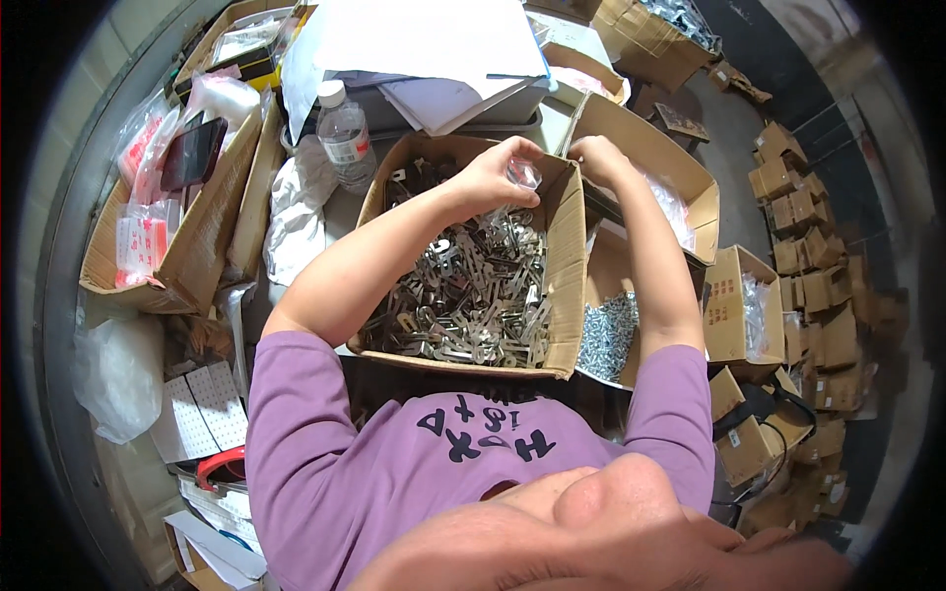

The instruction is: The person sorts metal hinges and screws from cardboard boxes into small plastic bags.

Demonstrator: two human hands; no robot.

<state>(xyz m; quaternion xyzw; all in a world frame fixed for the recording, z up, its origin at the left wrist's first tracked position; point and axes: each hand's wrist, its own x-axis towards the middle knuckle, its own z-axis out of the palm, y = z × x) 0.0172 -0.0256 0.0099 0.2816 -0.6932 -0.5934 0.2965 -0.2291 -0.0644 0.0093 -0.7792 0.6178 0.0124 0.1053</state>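
Observation:
My left hand (496,177) is curled round a small clear plastic bag (525,174), above the far right corner of an open cardboard box. That box (566,286) holds a heap of flat, shiny metal brackets (483,286) with slots. My right hand (599,160) is just across the box wall, at the near left of a second cardboard box (702,197) with clear plastic bags (670,209) inside. Its fingers are bent inward, and what they hold, if anything, is hidden. Below my right forearm, many small silvery screws (608,337) fill another carton.
A clear bottle (345,138) with a white cap stands left of the bracket box. Behind lie white paper sheets (424,49) on a grey bin. A carton (197,251) at left holds plastic bags and a dark phone (192,155). Stacked cartons (818,286) line the right.

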